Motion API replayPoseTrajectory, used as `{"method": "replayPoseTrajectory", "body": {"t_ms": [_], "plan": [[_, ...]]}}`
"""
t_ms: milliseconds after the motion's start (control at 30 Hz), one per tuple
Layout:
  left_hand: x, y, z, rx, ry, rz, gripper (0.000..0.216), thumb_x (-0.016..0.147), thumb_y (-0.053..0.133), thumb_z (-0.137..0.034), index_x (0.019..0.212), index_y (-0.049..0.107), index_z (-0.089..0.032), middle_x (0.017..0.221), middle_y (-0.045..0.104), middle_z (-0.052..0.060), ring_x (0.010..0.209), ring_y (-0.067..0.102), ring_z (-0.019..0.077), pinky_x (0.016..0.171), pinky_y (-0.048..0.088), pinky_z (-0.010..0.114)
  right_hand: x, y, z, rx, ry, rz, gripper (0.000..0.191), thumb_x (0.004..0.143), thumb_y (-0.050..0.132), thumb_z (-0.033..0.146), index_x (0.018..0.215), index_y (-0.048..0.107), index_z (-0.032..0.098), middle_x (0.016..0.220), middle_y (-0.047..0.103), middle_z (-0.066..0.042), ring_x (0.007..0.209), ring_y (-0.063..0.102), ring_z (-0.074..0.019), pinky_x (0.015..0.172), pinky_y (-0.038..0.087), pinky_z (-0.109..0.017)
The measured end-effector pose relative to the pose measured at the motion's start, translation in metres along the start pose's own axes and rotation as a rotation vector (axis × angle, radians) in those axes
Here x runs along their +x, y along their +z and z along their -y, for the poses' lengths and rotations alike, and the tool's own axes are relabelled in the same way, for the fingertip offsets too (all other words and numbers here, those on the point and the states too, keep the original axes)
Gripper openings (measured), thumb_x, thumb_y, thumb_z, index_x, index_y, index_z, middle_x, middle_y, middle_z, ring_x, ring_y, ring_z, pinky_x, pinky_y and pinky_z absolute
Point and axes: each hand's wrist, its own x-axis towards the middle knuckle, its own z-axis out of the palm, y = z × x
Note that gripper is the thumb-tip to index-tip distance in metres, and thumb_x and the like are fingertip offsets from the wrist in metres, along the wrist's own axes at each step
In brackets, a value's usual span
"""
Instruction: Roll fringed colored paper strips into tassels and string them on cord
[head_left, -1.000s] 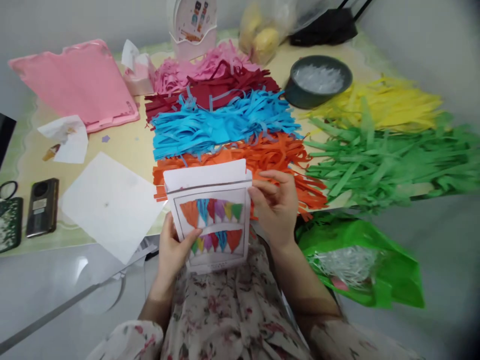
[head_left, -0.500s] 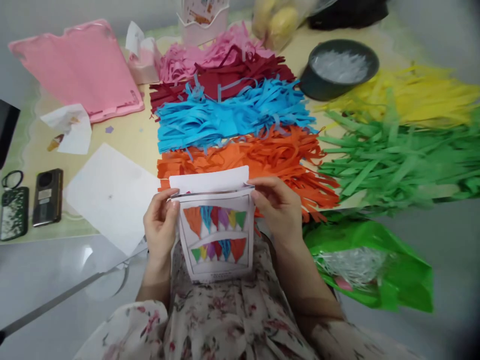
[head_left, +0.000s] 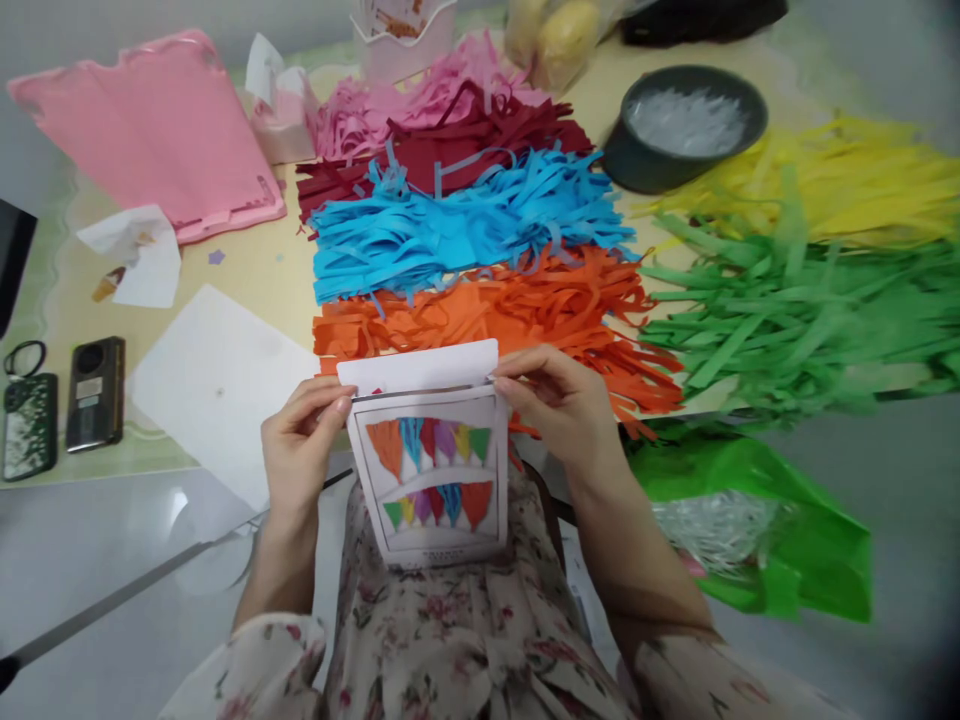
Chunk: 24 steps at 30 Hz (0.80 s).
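The printed white packet (head_left: 431, 475) is, in the head view, in front of the person's floral clothing (head_left: 442, 640), below the near edge of the table (head_left: 289, 325). Its front shows two rows of coloured tassels, and a plain white flap stands up above its top edge. The left hand (head_left: 304, 440) pinches the upper left corner between thumb and curled fingers; the right hand (head_left: 559, 405) pinches the upper right corner, its fingertips nearly closed together. Just beyond the packet lies orange fringed paper (head_left: 480, 310), with blue fringed paper (head_left: 465, 225) behind it. Green fringed paper (head_left: 817, 310) lies to the right. A white sheet (head_left: 217, 390) lies near the left hand, and a green bag (head_left: 821, 545) sits below the table edge at right.
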Motion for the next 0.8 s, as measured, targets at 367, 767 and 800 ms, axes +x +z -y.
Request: {"method": "replayPoseTrajectory", "body": {"t_ms": [367, 767, 800], "plan": [[0.025, -0.008, -0.014, -0.165, -0.397, 0.201, 0.043, 0.064, 0.092, -0.030, 0.104, 0.079, -0.018, 0.082, 0.072, 0.004, 0.070, 0.068, 0.0143, 0.062, 0.058, 0.024, 0.015, -0.015, 0.007, -0.001, 0.123, 0.259, 0.026, 0.079, 0.076, 0.028, 0.104, 0.075, 0.019, 0.079, 0.069, -0.001, 0.064, 0.061, -0.0118, 0.051, 0.047, -0.021], [0.028, -0.018, -0.009, 0.027, -0.043, 0.401, 0.013, 0.085, 0.078, -0.027, 0.096, 0.085, -0.028, 0.103, 0.075, 0.009, 0.100, 0.069, 0.0208, 0.086, 0.057, 0.032, 0.016, -0.023, 0.010, -0.191, -0.152, 0.343, 0.022, 0.091, 0.066, 0.024, 0.107, 0.081, 0.028, 0.086, 0.069, -0.003, 0.076, 0.063, -0.0135, 0.063, 0.048, -0.024], [0.028, -0.019, -0.010, 0.047, -0.025, 0.432, 0.012, 0.086, 0.076, -0.027, 0.095, 0.085, -0.028, 0.107, 0.076, 0.010, 0.104, 0.069, 0.0218, 0.090, 0.057, 0.034, 0.016, -0.024, 0.010, -0.180, -0.169, 0.361, 0.022, 0.092, 0.064, 0.023, 0.105, 0.081, 0.029, 0.092, 0.071, -0.004, 0.082, 0.066, -0.0144, 0.068, 0.051, -0.025]]}}
